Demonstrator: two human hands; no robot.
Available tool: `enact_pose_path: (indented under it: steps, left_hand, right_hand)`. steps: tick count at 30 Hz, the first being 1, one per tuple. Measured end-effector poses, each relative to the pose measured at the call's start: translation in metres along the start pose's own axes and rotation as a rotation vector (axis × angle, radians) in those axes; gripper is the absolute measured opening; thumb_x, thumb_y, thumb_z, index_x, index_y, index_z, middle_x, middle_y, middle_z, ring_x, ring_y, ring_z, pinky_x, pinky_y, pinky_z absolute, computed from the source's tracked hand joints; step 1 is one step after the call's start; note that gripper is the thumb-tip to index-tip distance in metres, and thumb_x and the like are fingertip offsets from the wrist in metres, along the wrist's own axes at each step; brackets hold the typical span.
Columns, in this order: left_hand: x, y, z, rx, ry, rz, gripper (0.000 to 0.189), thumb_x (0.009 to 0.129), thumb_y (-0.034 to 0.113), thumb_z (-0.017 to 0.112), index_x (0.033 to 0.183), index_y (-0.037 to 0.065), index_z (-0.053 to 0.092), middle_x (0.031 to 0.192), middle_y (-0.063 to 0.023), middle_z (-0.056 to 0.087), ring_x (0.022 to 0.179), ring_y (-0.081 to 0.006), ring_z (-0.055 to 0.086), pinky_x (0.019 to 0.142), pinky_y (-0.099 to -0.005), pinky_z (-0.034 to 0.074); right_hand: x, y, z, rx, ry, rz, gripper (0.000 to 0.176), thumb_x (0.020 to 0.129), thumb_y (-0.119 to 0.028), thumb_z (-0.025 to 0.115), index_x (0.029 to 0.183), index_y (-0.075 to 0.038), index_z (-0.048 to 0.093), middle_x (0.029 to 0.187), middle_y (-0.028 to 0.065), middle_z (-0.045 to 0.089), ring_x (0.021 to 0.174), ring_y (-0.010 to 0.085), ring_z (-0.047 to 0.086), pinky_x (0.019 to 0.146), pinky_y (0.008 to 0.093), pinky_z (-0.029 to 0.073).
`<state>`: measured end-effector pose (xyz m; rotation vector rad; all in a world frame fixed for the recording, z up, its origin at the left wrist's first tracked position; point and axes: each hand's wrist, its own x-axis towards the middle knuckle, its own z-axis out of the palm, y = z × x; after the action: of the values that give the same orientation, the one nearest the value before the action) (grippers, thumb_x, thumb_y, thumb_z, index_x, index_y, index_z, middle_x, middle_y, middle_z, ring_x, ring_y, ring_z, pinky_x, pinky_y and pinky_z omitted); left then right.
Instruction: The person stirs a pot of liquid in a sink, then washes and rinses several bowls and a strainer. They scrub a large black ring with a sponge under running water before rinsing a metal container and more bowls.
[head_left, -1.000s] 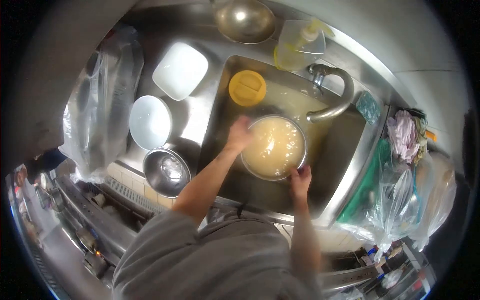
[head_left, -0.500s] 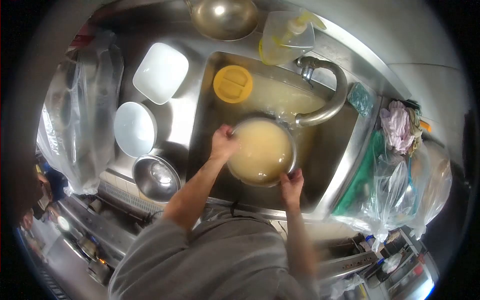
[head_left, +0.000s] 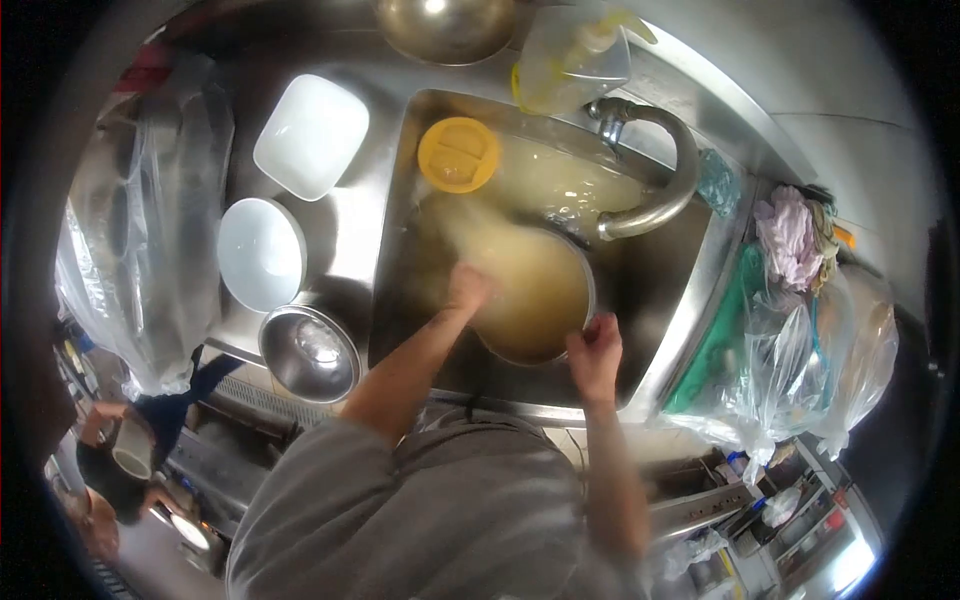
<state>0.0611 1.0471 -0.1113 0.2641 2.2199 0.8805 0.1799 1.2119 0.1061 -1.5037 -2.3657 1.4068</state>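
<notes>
Cloudy liquid spills over the far left rim of a round metal bowl (head_left: 530, 300) low in the sink (head_left: 640, 340). My left hand (head_left: 470, 290) grips the bowl's left side, fingers partly blurred. At the lower right rim, my right hand (head_left: 597, 350) is closed on the edge. A yellow round strainer (head_left: 458, 155) sits in the sink's far left corner, beyond the bowl. The curved faucet (head_left: 670, 190) reaches over the sink, its spout just beyond the bowl's right side. Pale water covers the far part of the sink.
Left of the sink are a white square bowl (head_left: 311, 138), a white round bowl (head_left: 262, 254) and a steel bowl (head_left: 309, 353). A soap bottle (head_left: 570, 65) and metal pan (head_left: 445, 25) stand behind. Plastic bags (head_left: 770, 370) lie right. Another person (head_left: 115, 480) is at lower left.
The bowl has tipped toward the far left, and liquid now pours over its rim. My right hand has shifted slightly right. Another person has come further into view at lower left.
</notes>
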Motion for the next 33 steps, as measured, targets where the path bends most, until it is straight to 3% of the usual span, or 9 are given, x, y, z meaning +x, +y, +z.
enact_pose_path:
  steps: [3,6,9,11,16,19,22,23,33]
  left_hand:
    - [-0.021,0.046,-0.025,-0.274,0.033,-0.068,0.042,0.086,0.016,0.069,0.125,0.001,0.061,0.11,-0.0205,0.069,0.104,-0.0362,0.066,0.094,-0.0404,0.051]
    - [-0.05,0.078,-0.041,-0.12,0.333,0.206,0.06,0.086,0.022,0.074,0.139,0.003,0.051,0.126,-0.0228,0.062,0.116,-0.0406,0.06,0.1,-0.0409,0.047]
    - [-0.079,0.115,-0.069,0.208,0.171,0.493,0.073,0.086,0.028,0.078,0.145,0.003,0.043,0.137,-0.0237,0.054,0.125,-0.0382,0.055,0.105,-0.0403,0.044]
    - [-0.085,0.123,-0.075,-0.351,-0.508,0.483,0.072,0.086,0.027,0.079,0.143,0.001,0.044,0.136,-0.0226,0.056,0.124,-0.0317,0.057,0.105,-0.0393,0.044]
    - [-0.076,0.087,-0.039,-0.366,-0.473,0.666,0.045,0.092,0.018,0.073,0.129,-0.001,0.055,0.122,-0.016,0.064,0.105,-0.0234,0.064,0.087,-0.0386,0.052]
    - [-0.076,0.07,-0.046,-0.343,-0.389,0.308,0.018,0.099,0.012,0.064,0.113,0.001,0.063,0.089,-0.0049,0.067,0.082,-0.0112,0.058,0.076,-0.0287,0.05]
    - [-0.073,0.082,-0.054,-0.442,-0.353,0.329,0.017,0.102,0.017,0.061,0.11,0.001,0.062,0.081,-0.0004,0.06,0.074,-0.008,0.05,0.07,-0.0276,0.047]
    - [-0.077,0.09,-0.062,-0.365,-0.396,0.224,0.026,0.102,0.025,0.061,0.11,0.0,0.064,0.08,-0.0097,0.061,0.074,-0.0147,0.054,0.071,-0.032,0.049]
    - [-0.103,0.076,-0.053,-0.139,-0.19,0.125,0.034,0.102,0.031,0.061,0.085,0.001,0.058,0.064,-0.0079,0.051,0.059,-0.0162,0.048,0.058,-0.0347,0.044]
  right_hand:
    - [0.003,0.001,0.0,-0.004,0.025,-0.015,0.021,0.079,-0.005,0.069,0.094,-0.001,0.055,0.071,0.0048,0.053,0.063,0.0116,0.048,0.06,0.029,0.045]
    - [0.011,0.014,0.017,0.107,0.015,0.071,0.022,0.078,-0.005,0.07,0.093,-0.001,0.055,0.071,0.0055,0.054,0.063,0.0119,0.05,0.06,0.0292,0.045]
    - [0.018,0.008,0.027,0.078,0.037,-0.003,0.023,0.078,-0.006,0.071,0.093,-0.002,0.055,0.071,0.006,0.054,0.063,0.0126,0.051,0.06,0.0299,0.046]
    - [0.025,0.004,0.032,0.108,0.03,0.015,0.023,0.078,-0.006,0.071,0.093,-0.001,0.055,0.07,0.0065,0.054,0.063,0.0133,0.051,0.06,0.0307,0.047]
    - [0.033,-0.011,0.043,0.113,-0.111,-0.098,0.023,0.085,-0.011,0.071,0.1,-0.001,0.057,0.078,0.0095,0.061,0.072,0.0172,0.065,0.065,0.0327,0.054]
    - [0.032,-0.016,0.046,0.388,-0.235,-0.035,0.021,0.091,-0.009,0.067,0.107,0.0,0.056,0.084,0.011,0.065,0.081,0.0167,0.068,0.068,0.0323,0.056]
    - [0.032,-0.025,0.029,0.708,-0.254,0.153,0.02,0.094,-0.004,0.062,0.112,-0.001,0.055,0.09,0.0095,0.067,0.084,0.0162,0.068,0.069,0.0317,0.057]
    - [0.038,-0.005,0.027,0.644,-0.216,0.083,0.021,0.095,-0.004,0.061,0.115,-0.003,0.055,0.093,0.008,0.067,0.083,0.0161,0.068,0.069,0.03,0.056]
    - [0.059,0.151,-0.022,0.122,0.284,0.088,0.021,0.098,-0.014,0.061,0.115,-0.003,0.057,0.096,0.012,0.068,0.086,0.0205,0.066,0.079,0.0336,0.054]
